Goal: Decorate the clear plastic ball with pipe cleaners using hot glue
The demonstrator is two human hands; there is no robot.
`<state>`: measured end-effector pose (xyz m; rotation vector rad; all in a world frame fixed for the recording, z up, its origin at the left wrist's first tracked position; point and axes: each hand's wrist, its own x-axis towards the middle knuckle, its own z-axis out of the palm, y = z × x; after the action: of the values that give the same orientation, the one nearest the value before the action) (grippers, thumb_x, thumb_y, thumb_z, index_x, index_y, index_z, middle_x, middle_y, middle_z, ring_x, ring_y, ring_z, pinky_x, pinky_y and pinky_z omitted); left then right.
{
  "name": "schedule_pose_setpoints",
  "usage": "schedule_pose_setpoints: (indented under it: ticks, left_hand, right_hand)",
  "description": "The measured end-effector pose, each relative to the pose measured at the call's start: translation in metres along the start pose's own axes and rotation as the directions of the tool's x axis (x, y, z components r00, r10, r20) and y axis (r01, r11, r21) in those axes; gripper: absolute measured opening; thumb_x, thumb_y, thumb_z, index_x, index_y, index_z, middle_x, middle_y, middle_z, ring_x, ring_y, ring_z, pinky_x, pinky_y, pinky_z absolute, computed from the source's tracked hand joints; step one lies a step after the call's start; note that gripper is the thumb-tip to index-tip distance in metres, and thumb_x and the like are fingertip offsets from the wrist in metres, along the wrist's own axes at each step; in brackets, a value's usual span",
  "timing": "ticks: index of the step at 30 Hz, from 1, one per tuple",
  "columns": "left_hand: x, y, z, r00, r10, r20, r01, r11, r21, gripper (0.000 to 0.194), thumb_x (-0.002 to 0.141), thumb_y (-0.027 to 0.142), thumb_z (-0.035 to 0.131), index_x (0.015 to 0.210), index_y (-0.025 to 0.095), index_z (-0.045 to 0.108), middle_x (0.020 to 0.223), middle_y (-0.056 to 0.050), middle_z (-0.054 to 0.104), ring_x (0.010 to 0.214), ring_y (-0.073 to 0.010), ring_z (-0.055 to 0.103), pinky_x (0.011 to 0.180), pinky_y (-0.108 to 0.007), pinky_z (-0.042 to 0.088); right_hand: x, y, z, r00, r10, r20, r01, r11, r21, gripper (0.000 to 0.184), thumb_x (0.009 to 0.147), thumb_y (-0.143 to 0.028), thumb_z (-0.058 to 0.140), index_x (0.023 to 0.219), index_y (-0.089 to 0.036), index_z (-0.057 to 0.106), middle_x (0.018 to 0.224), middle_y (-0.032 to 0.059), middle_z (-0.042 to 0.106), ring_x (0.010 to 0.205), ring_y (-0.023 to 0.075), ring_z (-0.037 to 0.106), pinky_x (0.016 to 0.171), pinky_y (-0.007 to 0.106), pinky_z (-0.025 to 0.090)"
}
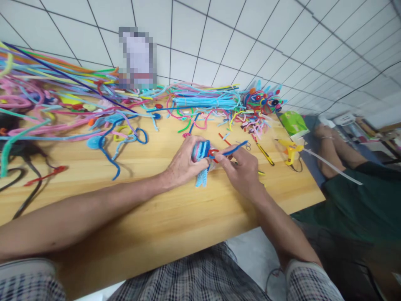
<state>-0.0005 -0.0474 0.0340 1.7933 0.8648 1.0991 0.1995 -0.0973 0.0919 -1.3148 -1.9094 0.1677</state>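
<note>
My left hand (182, 164) is closed around a small bundle of wound pipe cleaners (201, 151), light blue with pink, whose fuzzy tail hangs down below the fingers. My right hand (241, 167) pinches a dark blue pipe cleaner (234, 148) that runs from the bundle out to the right, past a small red loop. Both hands rest over the middle of the wooden table (163, 217).
Heaps of coloured pipe cleaners (62, 100) cover the back and left of the table. A tied light blue bunch (203, 101) and a colourful finished figure (263, 101) lie at the back. A yellow glue gun (290, 151) sits at the right edge. Another person (354, 192) sits to the right.
</note>
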Motion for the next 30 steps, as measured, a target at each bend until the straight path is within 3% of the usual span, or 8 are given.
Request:
schedule_pose_setpoints:
  ticks: [2,4,7,11,16,20,24,30]
  left_hand:
    - [0.000,-0.001,0.000,1.000,0.009,-0.008,-0.009,1.000,0.005,0.045,0.085,0.030,0.073,0.128,0.023,0.058,0.121,-0.007,0.066,0.110,-0.0265,0.066,0.101,-0.044,0.057]
    - [0.000,-0.001,0.000,1.000,0.000,-0.015,0.000,1.000,0.001,0.045,0.086,0.031,0.072,0.128,0.023,0.058,0.121,-0.007,0.066,0.110,-0.0266,0.066,0.101,-0.045,0.057]
    - [0.000,0.001,0.000,1.000,-0.026,-0.011,0.026,1.000,-0.013,0.044,0.086,0.032,0.071,0.128,0.023,0.057,0.119,-0.006,0.066,0.108,-0.0258,0.065,0.100,-0.045,0.056]
    - [0.001,0.003,0.000,0.999,-0.044,-0.009,0.044,0.999,-0.024,0.046,0.084,0.034,0.072,0.126,0.023,0.058,0.121,-0.006,0.065,0.108,-0.0251,0.065,0.099,-0.044,0.056]
    - [0.000,0.003,0.000,0.998,-0.064,-0.011,0.063,0.997,-0.054,0.044,0.085,0.037,0.073,0.125,0.023,0.059,0.117,-0.005,0.064,0.106,-0.0247,0.064,0.094,-0.042,0.055]
    - [-0.001,0.002,-0.002,0.998,-0.056,-0.028,0.054,0.995,-0.081,0.052,0.087,0.040,0.074,0.133,0.024,0.057,0.125,-0.007,0.065,0.114,-0.0270,0.066,0.102,-0.045,0.056]
    - [-0.001,0.002,-0.005,0.997,0.048,-0.054,-0.049,0.999,-0.014,0.059,0.090,0.041,0.074,0.143,0.024,0.054,0.144,-0.012,0.060,0.137,-0.0327,0.059,0.120,-0.052,0.049]
    - [-0.002,0.001,-0.008,0.998,0.064,0.002,-0.064,0.998,-0.012,0.055,0.094,0.039,0.071,0.143,0.024,0.052,0.145,-0.013,0.055,0.140,-0.0324,0.056,0.123,-0.052,0.047]
  right_hand:
    - [-0.001,-0.005,-0.001,0.983,-0.183,-0.003,0.181,0.976,-0.117,0.022,0.104,-0.037,0.071,0.088,-0.023,0.076,0.083,0.0060,0.080,0.077,0.0212,0.073,0.075,0.036,0.055]
    - [0.001,-0.007,-0.001,0.976,-0.218,-0.010,0.214,0.965,-0.155,0.024,0.104,-0.036,0.070,0.083,-0.024,0.074,0.080,0.0054,0.078,0.076,0.0214,0.071,0.074,0.036,0.054]
    - [0.005,-0.003,-0.004,0.997,-0.007,-0.077,0.001,0.997,-0.076,0.029,0.101,-0.038,0.070,0.076,-0.024,0.067,0.071,0.0000,0.070,0.068,0.0180,0.064,0.069,0.033,0.049]
    - [0.017,0.022,-0.016,0.947,0.322,0.004,-0.320,0.939,0.126,0.041,0.098,-0.048,0.068,0.067,-0.024,0.057,0.062,-0.0041,0.059,0.061,0.0144,0.052,0.064,0.030,0.043]
    - [0.036,0.068,-0.024,0.885,0.453,0.109,-0.461,0.886,0.059,0.050,0.086,-0.067,0.076,0.065,-0.024,0.061,0.061,-0.0027,0.061,0.062,0.0143,0.051,0.063,0.030,0.042]
    - [0.021,0.065,-0.009,0.909,0.415,0.041,-0.414,0.886,0.208,0.049,0.087,-0.069,0.078,0.103,-0.024,0.070,0.105,0.0052,0.080,0.098,0.0219,0.074,0.089,0.037,0.059]
    - [-0.010,0.034,0.014,0.947,0.263,0.182,-0.308,0.903,0.299,0.073,0.090,-0.068,0.079,0.148,-0.028,0.056,0.161,0.0152,0.061,0.150,0.0324,0.060,0.120,0.054,0.055]
    - [-0.024,0.021,0.025,0.961,0.143,0.238,-0.208,0.938,0.276,0.080,0.099,-0.056,0.075,0.164,-0.024,0.041,0.172,0.0203,0.048,0.161,0.0360,0.049,0.131,0.063,0.045]
